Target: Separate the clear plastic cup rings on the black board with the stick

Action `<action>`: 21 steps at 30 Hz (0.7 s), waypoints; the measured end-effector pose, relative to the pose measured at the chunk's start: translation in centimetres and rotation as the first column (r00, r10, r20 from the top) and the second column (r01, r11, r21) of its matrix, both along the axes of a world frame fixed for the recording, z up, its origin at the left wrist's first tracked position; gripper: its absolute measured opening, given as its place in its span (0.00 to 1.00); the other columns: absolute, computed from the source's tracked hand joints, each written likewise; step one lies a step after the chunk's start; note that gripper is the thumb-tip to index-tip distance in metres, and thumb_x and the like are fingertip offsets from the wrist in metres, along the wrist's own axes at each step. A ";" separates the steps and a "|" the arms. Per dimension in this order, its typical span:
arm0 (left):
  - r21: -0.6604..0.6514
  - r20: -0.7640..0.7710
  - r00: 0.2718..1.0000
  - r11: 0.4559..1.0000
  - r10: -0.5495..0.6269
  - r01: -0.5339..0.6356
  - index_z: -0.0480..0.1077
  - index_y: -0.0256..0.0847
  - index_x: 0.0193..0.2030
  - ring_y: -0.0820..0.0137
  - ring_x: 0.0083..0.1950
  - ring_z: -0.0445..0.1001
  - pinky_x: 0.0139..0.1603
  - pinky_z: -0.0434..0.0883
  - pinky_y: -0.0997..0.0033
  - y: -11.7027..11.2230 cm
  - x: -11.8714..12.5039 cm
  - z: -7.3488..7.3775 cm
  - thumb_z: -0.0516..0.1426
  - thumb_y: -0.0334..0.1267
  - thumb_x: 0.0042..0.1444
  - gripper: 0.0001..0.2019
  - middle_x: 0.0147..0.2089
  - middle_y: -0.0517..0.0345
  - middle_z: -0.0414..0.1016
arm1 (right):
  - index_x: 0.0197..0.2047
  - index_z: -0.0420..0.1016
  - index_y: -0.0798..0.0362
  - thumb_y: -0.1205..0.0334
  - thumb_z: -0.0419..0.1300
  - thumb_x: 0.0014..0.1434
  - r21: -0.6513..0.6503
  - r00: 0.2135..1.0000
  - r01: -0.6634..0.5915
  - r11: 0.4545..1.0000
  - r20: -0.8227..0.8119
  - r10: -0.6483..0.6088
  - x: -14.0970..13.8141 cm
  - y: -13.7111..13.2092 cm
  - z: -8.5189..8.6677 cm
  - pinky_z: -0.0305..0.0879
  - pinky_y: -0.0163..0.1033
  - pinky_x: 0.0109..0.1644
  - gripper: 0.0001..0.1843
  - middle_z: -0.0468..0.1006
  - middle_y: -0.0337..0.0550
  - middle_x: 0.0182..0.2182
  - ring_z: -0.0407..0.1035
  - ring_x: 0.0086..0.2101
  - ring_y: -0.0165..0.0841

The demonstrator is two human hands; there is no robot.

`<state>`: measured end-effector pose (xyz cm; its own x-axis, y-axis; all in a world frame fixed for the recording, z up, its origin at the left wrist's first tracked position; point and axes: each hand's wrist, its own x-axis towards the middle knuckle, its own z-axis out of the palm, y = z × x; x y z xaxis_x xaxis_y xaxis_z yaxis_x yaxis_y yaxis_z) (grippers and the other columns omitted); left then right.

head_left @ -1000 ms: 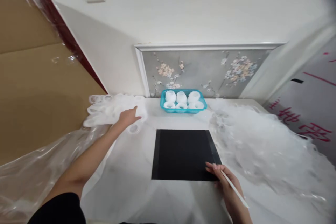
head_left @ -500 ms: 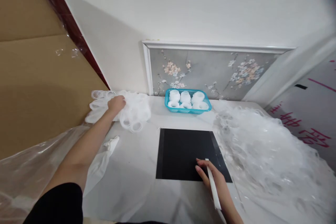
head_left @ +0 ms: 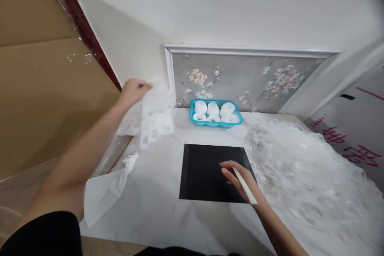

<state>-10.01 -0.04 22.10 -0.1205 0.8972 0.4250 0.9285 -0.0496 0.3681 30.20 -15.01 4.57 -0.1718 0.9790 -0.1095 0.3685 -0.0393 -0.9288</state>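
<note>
1. Sheet of translucent white joined rings (head_left: 157,118), plastic-looking, above desk's (head_left: 156,208) far left; top edge pinched in left hand (head_left: 135,90), likely for hanging flat.
2. Slim white stick-like tool (head_left: 245,186), tucked in loosely curled right hand (head_left: 246,176) above black rectangular mat (head_left: 204,172), apparently leaving fingertips free.
3. Beyond: teal plastic basket (head_left: 216,124), probably keeping white ring-shaped pieces (head_left: 213,109) grouped.
4. Rightward: heap of translucent white ringed material (head_left: 306,168).

Red handwritten characters (head_left: 361,155), not clearly legible, on grey surface (head_left: 364,118)
</note>
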 end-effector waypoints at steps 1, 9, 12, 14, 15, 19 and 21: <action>-0.022 -0.019 1.000 0.999 -0.025 0.024 0.73 0.34 0.32 0.72 0.28 0.63 0.30 0.58 0.72 -1.1 1.5 -1.3 0.51 0.52 0.58 0.21 0.22 0.62 0.64 | 0.46 0.73 0.50 0.43 0.59 0.54 -0.038 0.995 -0.034 0.999 -0.092 0.030 -1.2 0.6 0.6 0.76 0.40 0.34 0.23 0.77 0.49 0.46 0.74 0.43 0.42; -0.441 -0.219 0.938 0.884 -0.270 0.152 0.71 0.48 0.55 0.63 0.48 0.74 0.44 0.67 0.69 -10.1 8.9 -13.8 0.47 0.44 0.63 0.19 0.49 0.57 0.77 | 0.29 0.62 0.51 0.43 0.64 0.47 -0.011 0.899 -0.089 0.996 -0.431 0.076 -12.0 6.1 -1.7 0.72 0.39 0.35 0.21 0.74 0.40 0.31 0.71 0.32 0.33; -0.527 -0.189 0.912 0.821 -0.363 0.218 0.73 0.50 0.52 0.68 0.39 0.76 0.37 0.67 0.74 -11.4 8.4 -14.7 0.48 0.53 0.61 0.20 0.38 0.60 0.79 | 0.29 0.58 0.49 0.43 0.63 0.48 0.014 0.886 -0.083 0.996 -0.456 0.080 -15.2 7.4 -3.4 0.69 0.38 0.32 0.22 0.71 0.36 0.25 0.67 0.25 0.29; -0.553 -0.208 0.906 0.808 -0.368 0.202 0.72 0.52 0.52 0.68 0.36 0.76 0.36 0.66 0.74 -11.5 7.7 -14.5 0.48 0.57 0.60 0.21 0.33 0.62 0.78 | 0.29 0.54 0.49 0.43 0.61 0.50 0.019 0.880 -0.051 0.998 -0.471 0.054 -16.7 7.9 -4.2 0.67 0.38 0.32 0.22 0.73 0.38 0.28 0.66 0.25 0.29; -0.550 -0.235 0.909 0.818 -0.345 0.169 0.70 0.52 0.55 0.67 0.37 0.76 0.37 0.66 0.73 -11.3 7.4 -14.3 0.47 0.57 0.61 0.23 0.34 0.61 0.78 | 0.30 0.53 0.48 0.44 0.60 0.50 0.030 0.881 -0.031 0.999 -0.472 0.041 -17.2 8.2 -4.5 0.67 0.38 0.33 0.21 0.74 0.40 0.31 0.66 0.26 0.29; -0.526 -0.381 0.898 0.850 -0.221 -0.014 0.59 0.44 0.64 0.55 0.48 0.75 0.43 0.67 0.63 -9.5 6.6 -14.3 0.47 0.57 0.60 0.30 0.46 0.46 0.77 | 0.31 0.54 0.49 0.51 0.62 0.48 0.090 0.906 0.019 0.996 -0.423 0.020 -18.5 8.6 -5.0 0.64 0.40 0.38 0.19 0.74 0.45 0.40 0.66 0.29 0.30; -0.553 -0.428 0.877 0.831 -0.218 -0.063 0.64 0.39 0.60 0.52 0.49 0.74 0.44 0.67 0.60 -8.4 6.8 -14.7 0.53 0.56 0.57 0.30 0.46 0.41 0.76 | 0.31 0.55 0.49 0.55 0.63 0.45 0.120 0.925 0.021 0.993 -0.379 0.026 -18.7 8.6 -5.1 0.63 0.41 0.40 0.18 0.74 0.45 0.41 0.64 0.29 0.30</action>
